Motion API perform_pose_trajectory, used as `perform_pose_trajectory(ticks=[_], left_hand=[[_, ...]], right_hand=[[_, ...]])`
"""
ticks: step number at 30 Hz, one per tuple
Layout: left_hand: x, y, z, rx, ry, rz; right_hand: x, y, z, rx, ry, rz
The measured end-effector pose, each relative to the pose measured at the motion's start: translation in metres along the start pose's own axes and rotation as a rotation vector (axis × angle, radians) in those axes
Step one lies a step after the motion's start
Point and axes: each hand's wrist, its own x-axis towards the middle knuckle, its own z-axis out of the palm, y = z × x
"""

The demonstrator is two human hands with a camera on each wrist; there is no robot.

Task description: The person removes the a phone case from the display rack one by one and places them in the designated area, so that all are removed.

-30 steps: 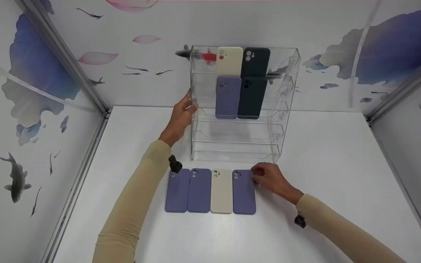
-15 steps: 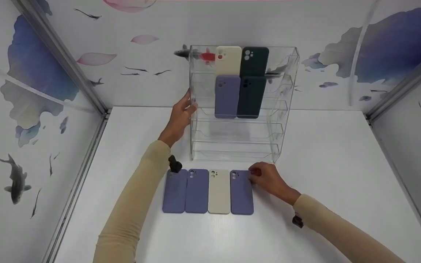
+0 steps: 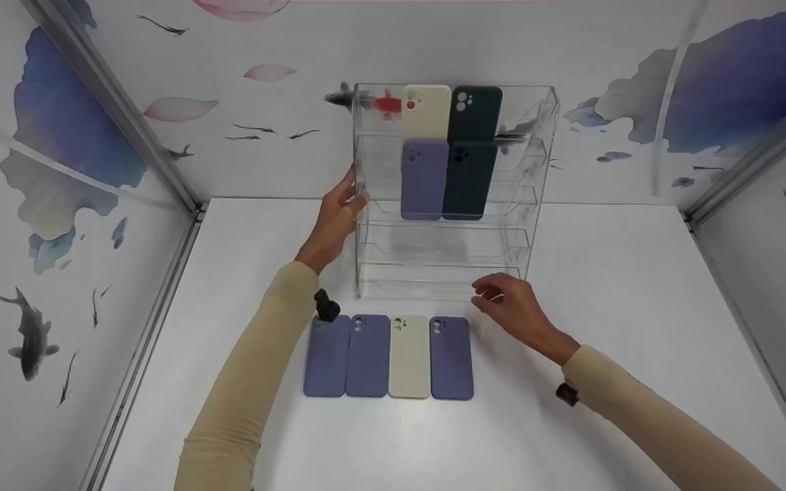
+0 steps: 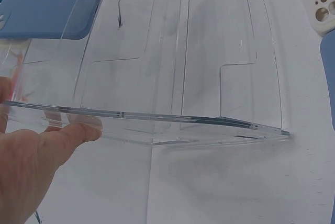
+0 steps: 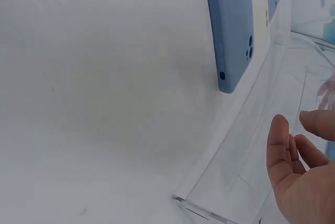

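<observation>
A clear acrylic tiered display rack [image 3: 441, 273] stands at the back of the table. My left hand [image 3: 335, 221] holds its left side; in the left wrist view the thumb [image 4: 84, 130] lies along the side panel. On the rack sit a cream phone case [image 3: 426, 112], a purple phone case [image 3: 424, 181] and two dark green phone cases [image 3: 468, 181]. In front lies a row of phone cases: two purple ones at left, a cream one [image 3: 409, 358], and a purple one [image 3: 452, 358] at right. My right hand [image 3: 516, 307], loosely curled and holding nothing, hovers by the rack's lower right front.
The white table [image 3: 611, 273] is bounded by printed wall panels behind and at both sides. A metal frame post [image 3: 120, 116] runs along the left corner. The lower tiers of the rack [image 4: 235, 93] hold no cases.
My right hand has let go of the rightmost purple phone case and risen toward the rack. Earlier, the row of cases shifted slightly left. The left hand keeps its place.
</observation>
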Motion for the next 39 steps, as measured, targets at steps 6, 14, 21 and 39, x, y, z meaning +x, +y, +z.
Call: perform_pose_trajectory(ticks=[6, 14, 21, 39], left_hand=[[-0.001, 0.001, 0.002, -0.004, 0.013, 0.004], [-0.001, 0.0, 0.002, 0.008, 0.013, 0.005], [0.0, -0.001, 0.002, -0.017, 0.007, 0.007], [0.0, 0.0, 0.0, -0.005, -0.007, 0.008]], right_hand=[[0.009, -0.008, -0.019, -0.002, 0.055, -0.031], [0.017, -0.016, -0.039, 0.009, 0.085, -0.052], [0.028, -0.023, -0.057, 0.015, 0.116, -0.104], [0.058, -0.038, -0.083, 0.031, 0.168, -0.202]])
